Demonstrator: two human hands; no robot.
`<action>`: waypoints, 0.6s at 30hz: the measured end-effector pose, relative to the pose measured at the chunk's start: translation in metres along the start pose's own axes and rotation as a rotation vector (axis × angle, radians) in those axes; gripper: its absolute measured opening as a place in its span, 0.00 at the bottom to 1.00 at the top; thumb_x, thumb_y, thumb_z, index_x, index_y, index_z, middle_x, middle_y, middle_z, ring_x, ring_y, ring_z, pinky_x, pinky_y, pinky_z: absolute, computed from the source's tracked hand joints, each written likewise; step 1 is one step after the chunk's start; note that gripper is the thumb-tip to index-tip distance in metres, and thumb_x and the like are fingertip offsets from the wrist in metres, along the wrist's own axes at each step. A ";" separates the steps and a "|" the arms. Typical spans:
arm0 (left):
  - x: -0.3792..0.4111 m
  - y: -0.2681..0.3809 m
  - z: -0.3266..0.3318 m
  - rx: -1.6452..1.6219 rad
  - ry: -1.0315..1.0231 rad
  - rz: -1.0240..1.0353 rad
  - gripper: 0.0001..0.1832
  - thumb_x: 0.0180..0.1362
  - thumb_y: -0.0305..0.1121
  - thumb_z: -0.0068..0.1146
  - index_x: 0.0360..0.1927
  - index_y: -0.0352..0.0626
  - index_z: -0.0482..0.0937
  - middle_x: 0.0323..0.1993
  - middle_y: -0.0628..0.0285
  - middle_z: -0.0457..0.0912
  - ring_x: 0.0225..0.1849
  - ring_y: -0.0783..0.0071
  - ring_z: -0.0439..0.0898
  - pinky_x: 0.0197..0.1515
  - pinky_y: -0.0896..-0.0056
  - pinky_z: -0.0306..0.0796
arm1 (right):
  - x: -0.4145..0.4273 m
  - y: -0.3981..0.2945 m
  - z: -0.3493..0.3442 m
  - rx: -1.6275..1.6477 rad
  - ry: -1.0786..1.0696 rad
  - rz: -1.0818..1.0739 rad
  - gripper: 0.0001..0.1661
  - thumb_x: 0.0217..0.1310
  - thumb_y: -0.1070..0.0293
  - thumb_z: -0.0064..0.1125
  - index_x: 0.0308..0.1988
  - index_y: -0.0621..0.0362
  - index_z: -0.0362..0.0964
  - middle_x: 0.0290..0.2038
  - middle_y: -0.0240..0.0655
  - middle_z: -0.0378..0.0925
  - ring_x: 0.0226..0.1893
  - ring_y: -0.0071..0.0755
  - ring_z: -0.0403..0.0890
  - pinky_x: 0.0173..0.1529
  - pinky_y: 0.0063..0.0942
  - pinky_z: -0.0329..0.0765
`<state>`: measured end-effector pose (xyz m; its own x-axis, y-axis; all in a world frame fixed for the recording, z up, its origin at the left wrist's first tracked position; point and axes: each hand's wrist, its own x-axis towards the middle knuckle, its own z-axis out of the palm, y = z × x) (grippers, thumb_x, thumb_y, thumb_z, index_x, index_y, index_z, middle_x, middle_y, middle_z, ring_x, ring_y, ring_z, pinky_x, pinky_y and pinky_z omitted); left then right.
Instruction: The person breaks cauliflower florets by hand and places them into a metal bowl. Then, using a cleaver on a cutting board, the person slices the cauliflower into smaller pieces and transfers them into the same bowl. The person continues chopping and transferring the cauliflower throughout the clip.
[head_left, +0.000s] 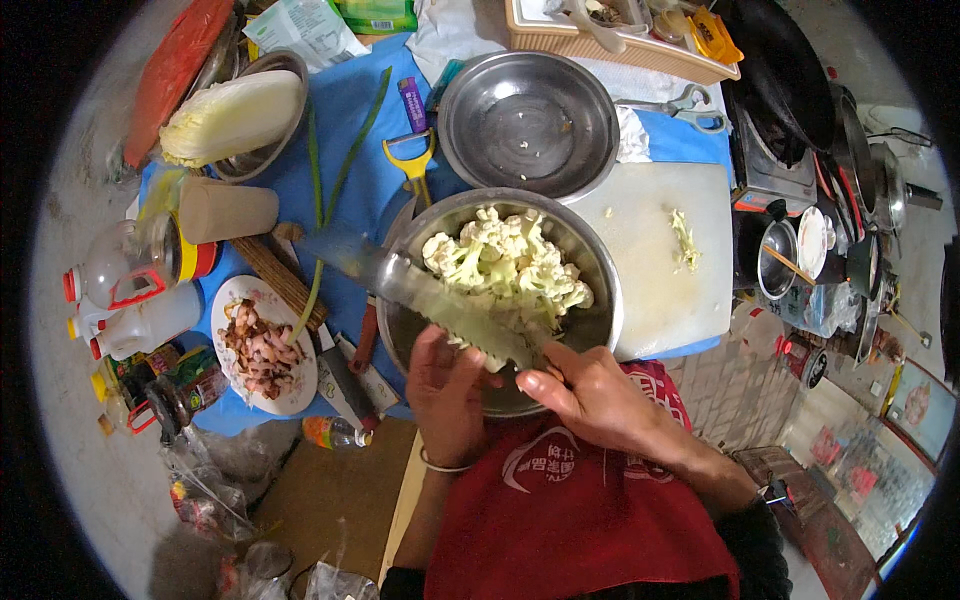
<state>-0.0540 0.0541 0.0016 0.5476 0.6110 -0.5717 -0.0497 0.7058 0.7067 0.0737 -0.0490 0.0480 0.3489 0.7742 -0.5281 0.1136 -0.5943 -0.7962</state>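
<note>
My right hand (592, 386) grips the handle of a knife (465, 315). Its broad blade has a toothed edge and looks blurred, slanting up to the left over a steel bowl (611, 300). Inside the bowl are cut cauliflower florets (502, 262) with pale green stems. Close under the blade's toothed edge is my left hand (446, 397), fingers bent. Small pale cauliflower bits (493, 363) show at its fingertips; whether they are held or stuck to the blade is unclear. The blade and hands hide the near part of the bowl.
A steel basin (525, 150) with few crumbs stands behind the bowl. Right is a white cutting board (660, 300) with cauliflower scraps (684, 240). Left are a peeler (412, 161), another knife (345, 382), a plate of chopped meat (262, 345) and a napa cabbage (232, 116).
</note>
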 end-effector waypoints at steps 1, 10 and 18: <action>0.001 0.003 -0.005 -0.018 0.007 -0.017 0.20 0.54 0.20 0.50 0.51 0.39 0.64 0.43 0.60 0.75 0.39 0.73 0.75 0.31 0.70 0.72 | -0.003 -0.001 -0.002 0.025 -0.019 0.027 0.30 0.59 0.45 0.46 0.30 0.68 0.67 0.18 0.55 0.72 0.21 0.61 0.76 0.24 0.47 0.71; 0.009 -0.006 -0.016 -0.346 0.057 -0.192 0.21 0.58 0.34 0.49 0.54 0.41 0.64 0.44 0.56 0.73 0.38 0.72 0.76 0.34 0.72 0.74 | -0.038 -0.006 -0.020 -0.078 -0.018 -0.207 0.25 0.54 0.50 0.57 0.23 0.62 0.61 0.14 0.42 0.68 0.14 0.47 0.73 0.18 0.39 0.68; 0.000 -0.019 -0.052 -0.324 -0.220 -0.290 0.21 0.58 0.36 0.48 0.54 0.40 0.64 0.44 0.56 0.73 0.39 0.71 0.76 0.35 0.72 0.74 | -0.039 -0.004 -0.014 -0.192 0.012 -0.287 0.26 0.52 0.48 0.58 0.24 0.61 0.62 0.13 0.41 0.69 0.14 0.45 0.74 0.18 0.37 0.70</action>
<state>-0.0961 0.0589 -0.0334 0.7395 0.3071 -0.5990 -0.1072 0.9322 0.3456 0.0726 -0.0800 0.0757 0.2878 0.9137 -0.2868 0.3814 -0.3840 -0.8409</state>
